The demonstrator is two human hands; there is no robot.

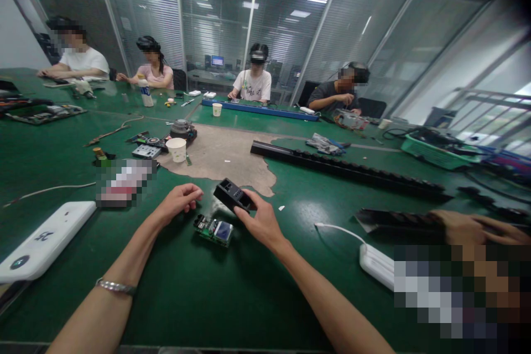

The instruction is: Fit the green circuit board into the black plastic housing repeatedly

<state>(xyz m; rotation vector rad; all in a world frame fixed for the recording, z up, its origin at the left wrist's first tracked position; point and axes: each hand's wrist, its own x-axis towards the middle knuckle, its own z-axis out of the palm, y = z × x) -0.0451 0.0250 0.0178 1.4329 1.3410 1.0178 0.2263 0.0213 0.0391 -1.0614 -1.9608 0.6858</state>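
Note:
My right hand (260, 222) grips a small black plastic housing (230, 194), lifted a little above the green table (199, 293). My left hand (179, 203) hovers just left of it with fingers curled in a loose pinch; what it holds, if anything, is too small to make out. Between and below both hands a small green circuit board (213, 230) with a little screen lies on the table.
A white router-like box (41, 240) lies at the left, a paper cup (178, 150) and electronic parts behind. Long black strips (348, 168) run to the right. A white adapter with cable (375, 265) and a neighbour's hand (473, 228) are at the right. Several people sit across.

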